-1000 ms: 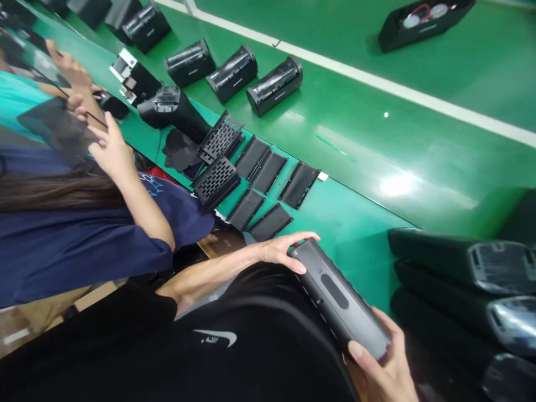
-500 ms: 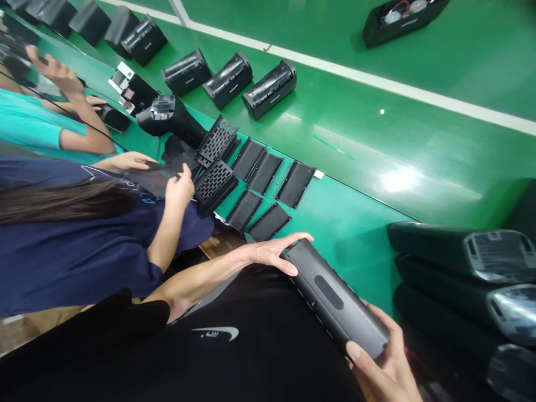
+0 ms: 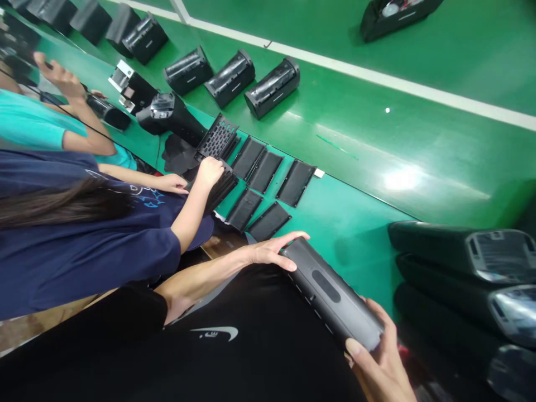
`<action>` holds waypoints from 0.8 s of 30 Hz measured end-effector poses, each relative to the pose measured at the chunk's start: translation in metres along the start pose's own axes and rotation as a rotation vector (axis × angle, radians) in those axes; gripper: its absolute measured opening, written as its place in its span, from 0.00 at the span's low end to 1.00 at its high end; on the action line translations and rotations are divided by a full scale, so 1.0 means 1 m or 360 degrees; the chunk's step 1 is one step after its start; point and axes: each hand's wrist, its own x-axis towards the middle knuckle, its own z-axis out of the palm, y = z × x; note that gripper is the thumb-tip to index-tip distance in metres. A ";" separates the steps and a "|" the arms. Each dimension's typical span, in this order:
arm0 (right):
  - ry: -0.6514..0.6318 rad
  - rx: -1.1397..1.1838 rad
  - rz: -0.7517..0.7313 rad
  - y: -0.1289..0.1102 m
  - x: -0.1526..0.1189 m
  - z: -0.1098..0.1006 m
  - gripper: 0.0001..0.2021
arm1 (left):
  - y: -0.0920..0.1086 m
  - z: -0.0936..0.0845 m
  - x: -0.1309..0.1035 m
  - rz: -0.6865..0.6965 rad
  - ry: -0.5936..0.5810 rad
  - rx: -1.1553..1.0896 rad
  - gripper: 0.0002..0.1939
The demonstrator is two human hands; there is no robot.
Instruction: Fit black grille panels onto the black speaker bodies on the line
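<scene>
A long black housing (image 3: 347, 304) with an oval inset on its face lies slanted between my hands, close to my body. Its upper left end is in my left hand (image 3: 274, 254), thumb on the near side and fingers over the far edge. Around the lower right end wraps my right hand (image 3: 383, 352), with the thumb on the near edge. Several flat black panels (image 3: 295, 183) lie on the green table (image 3: 355, 223) beyond my left hand.
At the right, large black speaker bodies (image 3: 435, 240) are stacked. A person in dark blue (image 3: 104, 251) reaches to perforated black grilles (image 3: 218, 137) at the left. More black housings (image 3: 274, 89) stand on the green surface beyond, near a white line.
The housing and both my hands have shifted slightly left. The neighbouring person's hand has moved from a dark sheet onto the near stack of grilles.
</scene>
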 end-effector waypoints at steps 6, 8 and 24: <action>0.0036 0.0086 0.0093 -0.008 0.001 0.009 0.48 | 0.000 0.001 -0.001 -0.0044 -0.0041 -0.0022 0.49; 0.0037 0.0097 0.0083 -0.009 0.003 0.011 0.47 | 0.002 0.001 -0.002 -0.0074 -0.0024 -0.0001 0.48; 0.0092 0.0088 0.0001 -0.002 0.026 0.009 0.46 | -0.009 0.010 0.005 -0.0124 0.0214 -0.0050 0.45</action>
